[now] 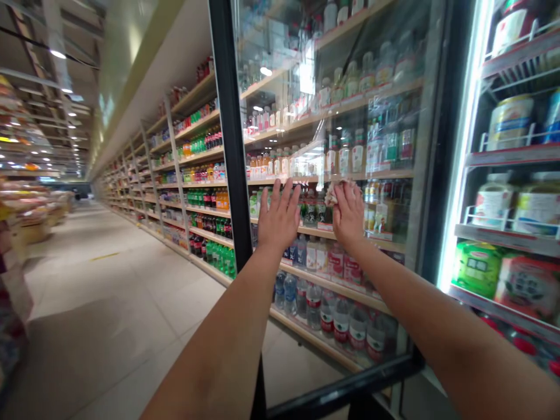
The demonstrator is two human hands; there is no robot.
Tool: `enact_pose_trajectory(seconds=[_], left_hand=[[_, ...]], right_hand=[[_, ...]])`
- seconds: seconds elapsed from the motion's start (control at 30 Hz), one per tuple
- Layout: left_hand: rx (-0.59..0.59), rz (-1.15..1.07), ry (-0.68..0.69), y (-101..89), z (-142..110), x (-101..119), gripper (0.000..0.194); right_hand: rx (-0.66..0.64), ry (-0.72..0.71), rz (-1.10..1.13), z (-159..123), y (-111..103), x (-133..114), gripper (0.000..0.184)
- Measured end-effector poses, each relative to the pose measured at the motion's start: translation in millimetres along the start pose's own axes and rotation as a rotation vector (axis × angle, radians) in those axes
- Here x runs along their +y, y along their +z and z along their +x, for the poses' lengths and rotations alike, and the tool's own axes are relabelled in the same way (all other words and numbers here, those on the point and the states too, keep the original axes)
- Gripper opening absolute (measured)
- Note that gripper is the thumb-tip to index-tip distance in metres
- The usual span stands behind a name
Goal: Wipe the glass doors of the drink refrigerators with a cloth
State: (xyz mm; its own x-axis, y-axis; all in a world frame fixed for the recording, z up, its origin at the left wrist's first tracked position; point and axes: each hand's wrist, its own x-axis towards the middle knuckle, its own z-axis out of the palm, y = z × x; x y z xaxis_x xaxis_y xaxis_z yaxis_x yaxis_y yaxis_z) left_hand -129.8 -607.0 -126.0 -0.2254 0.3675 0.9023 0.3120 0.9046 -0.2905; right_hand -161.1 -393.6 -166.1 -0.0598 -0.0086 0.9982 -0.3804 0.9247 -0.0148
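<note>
A black-framed glass door (371, 367) of an upright cooler stands swung open in front of me. My left hand (280, 217) lies against the glass with its fingers spread, holding nothing. To its right, my right hand (349, 214) presses a crumpled pale cloth (331, 195) to the glass. Most of the cloth is hidden under the palm and fingers. Through the pane, and partly as reflections on it, rows of bottles show behind both hands.
On the right, the lit cooler shelves (510, 157) hold jars, bottles and a green package (478, 268). Left of the door, long store shelves (205, 207) of drinks run into the distance beside a tiled aisle floor (109, 303). Stacked goods line the far left.
</note>
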Motion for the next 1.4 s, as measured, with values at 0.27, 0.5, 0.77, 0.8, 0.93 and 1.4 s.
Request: enact_pose_trajectory(seconds=[0.27,0.5,0.77,0.8,0.93,1.4], left_hand=[[0.002,0.003,-0.005,-2.5,1,1,0.060],[0.004,-0.003,-0.004,-1.0,0,0,0.062],[-0.006,-0.006,-0.008,-0.4,1,1,0.064],[-0.008,-0.005,-0.008,-0.3,1,1,0.063],[-0.006,0.006,-0.008,-0.2,1,1,0.062],[0.028,0.041,0.007,2.3,1,0,0.059]], right_hand=[[-0.234,-0.348,0.006,-39,-3,-20,0.058],[-0.172,-0.232,-0.015,-40,-1,-13,0.060],[-0.150,-0.154,-0.014,-33,-2,-9,0.058],[-0.118,-0.072,-0.021,-29,-1,-10,0.059],[-0.146,-0.069,-0.042,-34,0,-22,0.060],[-0.226,-0.320,-0.012,-46,2,-22,0.058]])
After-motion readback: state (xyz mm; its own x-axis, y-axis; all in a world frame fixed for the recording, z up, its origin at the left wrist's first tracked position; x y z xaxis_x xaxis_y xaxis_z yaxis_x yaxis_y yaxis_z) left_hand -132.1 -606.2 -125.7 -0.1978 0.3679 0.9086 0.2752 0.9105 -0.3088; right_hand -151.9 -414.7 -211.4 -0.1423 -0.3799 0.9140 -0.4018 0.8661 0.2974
